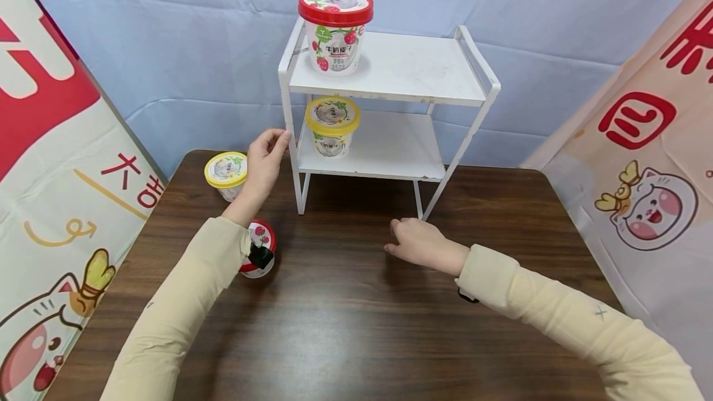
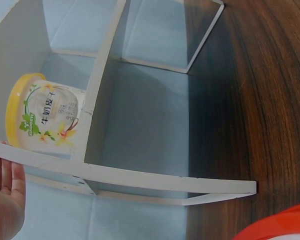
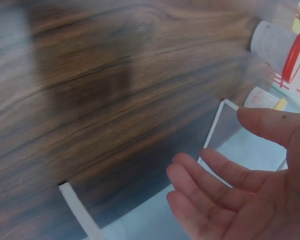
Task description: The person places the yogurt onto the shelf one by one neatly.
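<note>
A white two-tier shelf rack (image 1: pixel 390 141) stands at the back of the table. My left hand (image 1: pixel 266 156) holds its left front post, thumb in front and fingers reaching behind; the left wrist view shows those fingers (image 2: pixel 7 177) against the post. Close to that hand, a yellow-lidded tub (image 1: pixel 332 129) stands upright on the lower shelf. A larger red-lidded tub (image 1: pixel 336 33) with strawberry print sits at the left of the top shelf. My right hand (image 1: pixel 418 241) is over the table before the rack's right leg, fingers loosely bent, nothing in it.
Left of the rack, another yellow-lidded tub (image 1: pixel 225 172) stands on the dark wooden table (image 1: pixel 334 327). A smaller red-lidded tub (image 1: pixel 259 252) is nearer, partly covered by my left sleeve. Pale blue cloth (image 1: pixel 223 48) hangs behind, with printed banners (image 1: pixel 629 159) on both sides.
</note>
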Action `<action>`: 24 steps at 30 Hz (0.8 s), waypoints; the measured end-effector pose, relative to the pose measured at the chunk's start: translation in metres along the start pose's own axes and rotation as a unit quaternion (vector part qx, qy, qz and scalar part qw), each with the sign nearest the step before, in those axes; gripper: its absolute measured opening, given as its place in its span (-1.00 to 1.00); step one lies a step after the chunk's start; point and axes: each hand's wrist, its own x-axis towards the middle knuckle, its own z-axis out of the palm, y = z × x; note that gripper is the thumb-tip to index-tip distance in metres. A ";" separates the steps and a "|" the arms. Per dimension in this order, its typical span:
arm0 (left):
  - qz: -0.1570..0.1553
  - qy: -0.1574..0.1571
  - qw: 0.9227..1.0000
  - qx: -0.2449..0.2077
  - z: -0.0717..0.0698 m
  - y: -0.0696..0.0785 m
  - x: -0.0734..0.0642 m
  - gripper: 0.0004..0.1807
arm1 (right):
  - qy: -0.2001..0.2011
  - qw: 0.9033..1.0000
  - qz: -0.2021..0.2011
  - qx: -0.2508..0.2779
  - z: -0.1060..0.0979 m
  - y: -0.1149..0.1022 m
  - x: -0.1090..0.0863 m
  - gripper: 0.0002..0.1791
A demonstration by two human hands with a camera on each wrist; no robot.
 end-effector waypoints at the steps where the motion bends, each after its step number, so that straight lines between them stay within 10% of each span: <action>1: 0.001 0.000 1.000 0.001 0.000 0.000 0.000 -0.73 | 0.002 1.000 0.000 0.001 0.000 0.001 -0.001 -0.71; 24: 0.003 0.002 1.000 0.002 0.000 -0.002 0.000 -0.74 | 0.049 0.992 0.060 0.095 0.000 0.036 -0.026 -0.69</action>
